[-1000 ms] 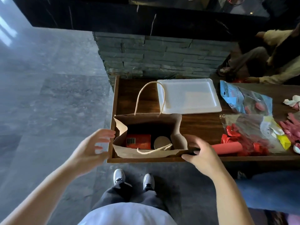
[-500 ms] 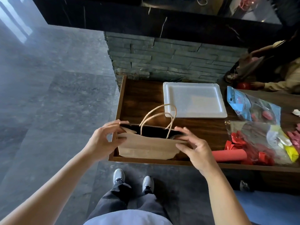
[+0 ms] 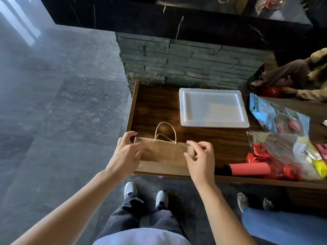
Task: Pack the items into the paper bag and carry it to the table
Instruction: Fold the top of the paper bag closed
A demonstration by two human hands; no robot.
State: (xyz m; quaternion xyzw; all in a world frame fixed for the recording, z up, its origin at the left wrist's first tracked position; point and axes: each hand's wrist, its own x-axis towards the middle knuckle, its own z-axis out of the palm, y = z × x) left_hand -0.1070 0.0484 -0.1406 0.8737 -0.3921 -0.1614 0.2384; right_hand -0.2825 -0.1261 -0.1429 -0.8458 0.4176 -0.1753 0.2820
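A brown paper bag (image 3: 163, 152) stands at the near left corner of a dark wooden table (image 3: 159, 106). Its top is pressed flat and closed, and both twine handles (image 3: 165, 132) stick up side by side. My left hand (image 3: 126, 152) grips the bag's left end. At the right end my right hand (image 3: 200, 157) pinches the top edge. What is inside the bag is hidden.
A white foam tray (image 3: 212, 107) lies behind the bag. To the right are a red tube (image 3: 249, 169), clear packets of balloons (image 3: 283, 152) and a blue packet (image 3: 272, 114). A stone-faced counter (image 3: 177, 59) rises behind the table. Another person sits at far right (image 3: 300, 75), and someone's shoes (image 3: 242, 200) stand nearby.
The bag stood open with a red box and a round lid showing inside. Both hands came in onto its ends and pressed the mouth shut, bringing the handles together.
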